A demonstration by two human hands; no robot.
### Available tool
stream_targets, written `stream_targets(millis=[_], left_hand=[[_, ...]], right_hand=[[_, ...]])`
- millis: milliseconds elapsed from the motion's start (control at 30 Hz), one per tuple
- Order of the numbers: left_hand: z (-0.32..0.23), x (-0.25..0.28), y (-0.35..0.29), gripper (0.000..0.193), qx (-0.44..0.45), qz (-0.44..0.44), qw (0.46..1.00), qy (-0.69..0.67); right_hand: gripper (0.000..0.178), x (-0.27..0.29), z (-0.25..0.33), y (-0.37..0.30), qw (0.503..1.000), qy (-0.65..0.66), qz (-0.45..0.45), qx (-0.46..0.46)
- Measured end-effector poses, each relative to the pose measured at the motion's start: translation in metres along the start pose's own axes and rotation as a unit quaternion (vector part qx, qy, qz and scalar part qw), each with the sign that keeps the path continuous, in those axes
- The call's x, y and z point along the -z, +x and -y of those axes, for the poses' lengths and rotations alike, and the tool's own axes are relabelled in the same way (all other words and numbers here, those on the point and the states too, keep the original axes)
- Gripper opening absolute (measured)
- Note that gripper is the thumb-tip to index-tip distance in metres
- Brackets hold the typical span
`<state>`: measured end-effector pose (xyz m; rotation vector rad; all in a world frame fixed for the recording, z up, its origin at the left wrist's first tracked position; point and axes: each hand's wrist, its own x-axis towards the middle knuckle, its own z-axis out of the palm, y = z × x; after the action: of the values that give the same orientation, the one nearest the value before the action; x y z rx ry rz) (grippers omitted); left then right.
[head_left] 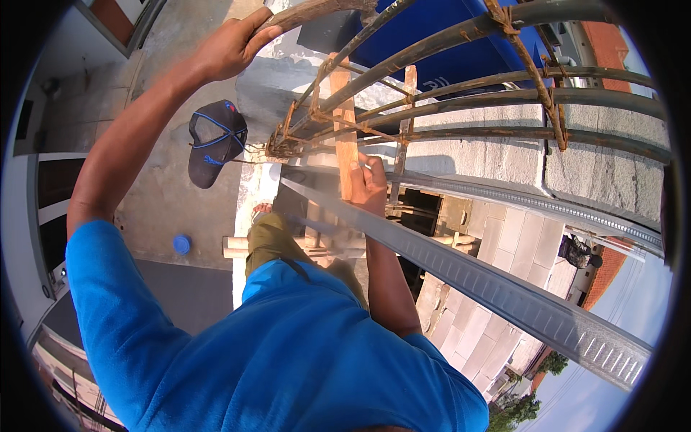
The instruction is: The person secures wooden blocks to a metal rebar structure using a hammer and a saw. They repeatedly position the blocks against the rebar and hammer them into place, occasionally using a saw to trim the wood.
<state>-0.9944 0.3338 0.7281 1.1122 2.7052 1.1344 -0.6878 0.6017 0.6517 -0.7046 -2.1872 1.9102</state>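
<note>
My left hand (241,45), raised at the upper left, is closed round the wooden handle (309,11) of a tool whose far end is partly cut off by the picture's upper edge. My right hand (369,183) grips the lower part of a narrow wooden slat (344,122), which stands roughly upright against a cage of rusty steel rebar (446,90). A second wooden slat (407,108) stands behind it. Just below my right hand, a long slotted metal channel (468,270) crosses toward the lower right.
A dark cap (216,144) with blue trim is left of the cage, above a concrete floor. A blue round lid (181,244) lies lower down. Another metal strip (533,209) runs along a rough grey wall (604,165). Behind the rebar is a large blue object (432,43).
</note>
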Motion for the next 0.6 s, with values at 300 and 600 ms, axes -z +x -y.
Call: stream_targets(millis=[300,600], left_hand=[[0.01,0.0,0.005,0.041,-0.037,0.079,0.996,0.022],[0.003,-0.009,-0.01,0.041,-0.028,0.032,0.999,0.009]], right_hand=[[0.023,-0.003,0.001,-0.002,1.0,0.021,-0.01,0.004],[0.021,-0.002,0.009,-0.003,1.0,0.009,0.004,0.006]])
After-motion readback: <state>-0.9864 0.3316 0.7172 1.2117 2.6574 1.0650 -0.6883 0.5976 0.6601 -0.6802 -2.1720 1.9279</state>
